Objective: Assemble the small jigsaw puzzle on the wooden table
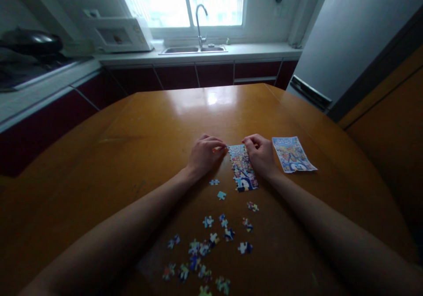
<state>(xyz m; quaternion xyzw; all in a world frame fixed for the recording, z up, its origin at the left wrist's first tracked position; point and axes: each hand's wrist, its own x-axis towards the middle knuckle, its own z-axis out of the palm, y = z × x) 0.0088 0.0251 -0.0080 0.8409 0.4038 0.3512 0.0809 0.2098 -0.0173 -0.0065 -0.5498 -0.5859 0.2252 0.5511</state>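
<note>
A partly assembled jigsaw puzzle [243, 168] lies on the wooden table, its left side jagged with open tabs. My left hand [205, 155] is closed in a pinch at the puzzle's upper left corner, with a small light puzzle piece [228, 146] at the fingertips. At the upper right edge, the curled fingers of my right hand [260, 155] grip the puzzle's border. Just below the left hand are a loose blue-white piece [214, 182] and a light blue piece [221, 195]. To the right of the right hand rests a creased reference picture sheet [292, 154].
Several loose puzzle pieces [194, 260] are scattered toward me, some overlapping. The wooden table [148, 133] has rounded ends. Beyond it are a counter with a sink [181, 50], a microwave [119, 35], a pan [31, 42] on the stove and a grey fridge [357, 36].
</note>
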